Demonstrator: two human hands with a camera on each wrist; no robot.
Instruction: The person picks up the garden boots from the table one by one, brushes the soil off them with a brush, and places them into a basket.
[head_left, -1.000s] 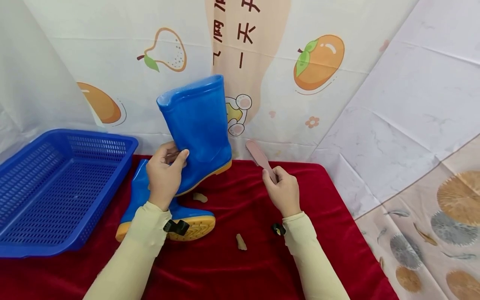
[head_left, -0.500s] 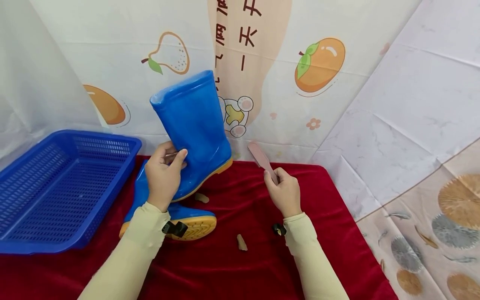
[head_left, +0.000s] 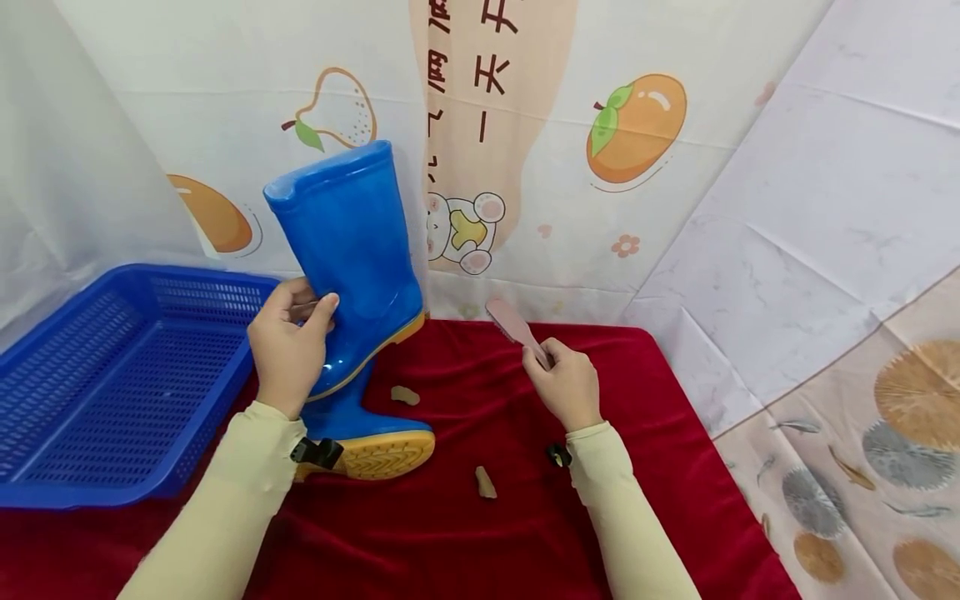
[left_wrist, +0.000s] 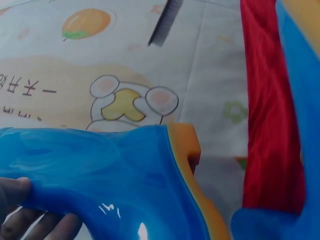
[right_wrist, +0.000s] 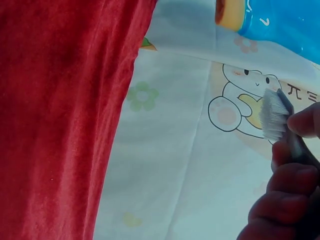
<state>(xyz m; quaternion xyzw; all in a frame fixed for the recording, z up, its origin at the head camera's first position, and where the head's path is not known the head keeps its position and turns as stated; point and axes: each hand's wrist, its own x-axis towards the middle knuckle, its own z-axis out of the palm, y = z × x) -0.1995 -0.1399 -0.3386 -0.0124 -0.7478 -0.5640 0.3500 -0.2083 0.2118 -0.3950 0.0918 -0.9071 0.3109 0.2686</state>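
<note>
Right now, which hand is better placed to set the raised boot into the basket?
Left. The left hand already grips the raised boot beside the basket; the right hand holds a brush farther away.

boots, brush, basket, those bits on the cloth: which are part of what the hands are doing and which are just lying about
In hand:
raised blue boot, gripped by the left hand
brush, held by the right hand

Lying about:
second blue boot, on its side on the red cloth
blue basket
two small tan scraps on the cloth

red cloth table (head_left: 465, 533), basket (head_left: 112, 375), boot (head_left: 360, 433)
</note>
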